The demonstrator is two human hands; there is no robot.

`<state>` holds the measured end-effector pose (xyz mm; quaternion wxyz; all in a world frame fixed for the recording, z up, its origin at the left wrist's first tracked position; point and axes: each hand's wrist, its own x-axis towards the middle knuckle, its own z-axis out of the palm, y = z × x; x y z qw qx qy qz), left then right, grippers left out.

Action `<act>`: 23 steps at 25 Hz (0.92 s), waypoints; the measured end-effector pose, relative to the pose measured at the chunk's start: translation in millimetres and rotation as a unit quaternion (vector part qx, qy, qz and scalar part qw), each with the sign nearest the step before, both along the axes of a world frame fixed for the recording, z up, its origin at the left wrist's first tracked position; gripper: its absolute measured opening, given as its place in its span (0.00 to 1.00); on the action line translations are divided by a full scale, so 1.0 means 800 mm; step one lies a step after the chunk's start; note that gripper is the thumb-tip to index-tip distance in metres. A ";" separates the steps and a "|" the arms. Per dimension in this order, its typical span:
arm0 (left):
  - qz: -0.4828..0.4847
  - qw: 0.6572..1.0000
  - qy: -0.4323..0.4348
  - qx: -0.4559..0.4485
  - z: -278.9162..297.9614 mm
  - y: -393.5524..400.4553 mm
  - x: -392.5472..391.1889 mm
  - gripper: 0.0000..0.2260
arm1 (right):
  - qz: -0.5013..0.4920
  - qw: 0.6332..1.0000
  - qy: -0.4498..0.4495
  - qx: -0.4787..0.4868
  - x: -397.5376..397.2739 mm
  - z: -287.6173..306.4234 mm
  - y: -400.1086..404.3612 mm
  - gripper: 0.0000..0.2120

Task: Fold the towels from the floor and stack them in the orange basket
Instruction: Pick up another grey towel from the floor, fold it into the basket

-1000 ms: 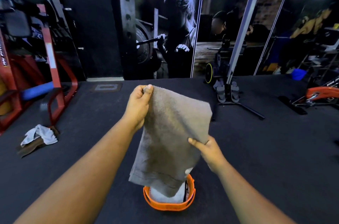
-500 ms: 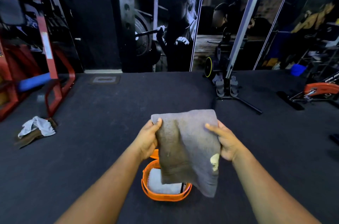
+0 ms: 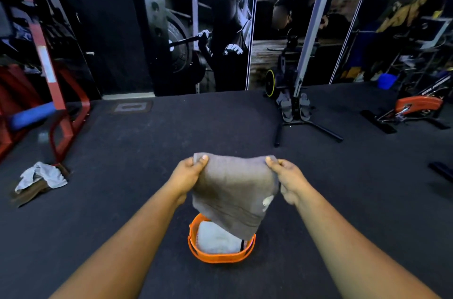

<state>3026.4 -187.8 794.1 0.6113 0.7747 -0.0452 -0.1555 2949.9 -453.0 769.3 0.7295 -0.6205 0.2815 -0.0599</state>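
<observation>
A folded grey towel (image 3: 232, 195) hangs in the air above the orange basket (image 3: 196, 247), which stands on the dark floor. My left hand (image 3: 188, 176) pinches the towel's top left corner and my right hand (image 3: 286, 176) pinches its top right corner. The towel's lower edge covers the basket's far rim. Inside the basket lies a folded white towel (image 3: 215, 240). A crumpled white towel (image 3: 41, 176) and a brown towel (image 3: 29, 193) under it lie on the floor at the left.
A red weight rack (image 3: 58, 112) stands at the left, close to the floor towels. A rowing machine's stand (image 3: 294, 107) and an orange exercise machine (image 3: 416, 105) sit at the back right. A wall with gym posters closes the back.
My hands have come down and level, spreading to the towel's two top corners. The long hanging towel is now folded shorter and held over the basket.
</observation>
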 end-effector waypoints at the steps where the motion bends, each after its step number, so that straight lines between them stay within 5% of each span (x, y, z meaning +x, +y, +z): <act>1: 0.030 0.999 0.003 -0.015 0.004 0.000 0.003 0.15 | 0.013 1.000 -0.014 0.021 0.000 -0.001 -0.003 0.23; 4: 0.049 0.999 -0.007 0.001 0.022 0.006 0.015 0.15 | 0.094 0.994 -0.046 0.023 -0.006 0.006 -0.010 0.31; 8: 0.009 1.000 -0.022 -0.018 0.032 0.027 0.036 0.36 | 0.157 0.977 -0.068 -0.127 -0.002 0.017 -0.012 0.33; 11: -0.072 0.994 -0.067 0.056 0.035 0.046 0.049 0.41 | 0.209 0.927 -0.060 -0.306 0.006 0.033 -0.016 0.35; 14: -0.101 0.948 -0.188 0.237 0.047 0.055 0.053 0.31 | 0.210 0.874 -0.046 -0.436 0.017 0.044 -0.012 0.28; 17: -0.076 0.900 -0.268 0.335 0.054 0.069 0.057 0.19 | 0.149 0.860 -0.101 -0.478 0.027 0.057 -0.008 0.14; 20: -0.078 0.889 -0.297 0.338 0.056 0.088 0.067 0.11 | 0.090 0.875 -0.108 -0.464 0.035 0.069 -0.013 0.15; 23: -0.113 0.892 -0.294 0.324 0.059 0.091 0.067 0.09 | 0.156 0.892 -0.114 -0.409 0.040 0.051 0.018 0.10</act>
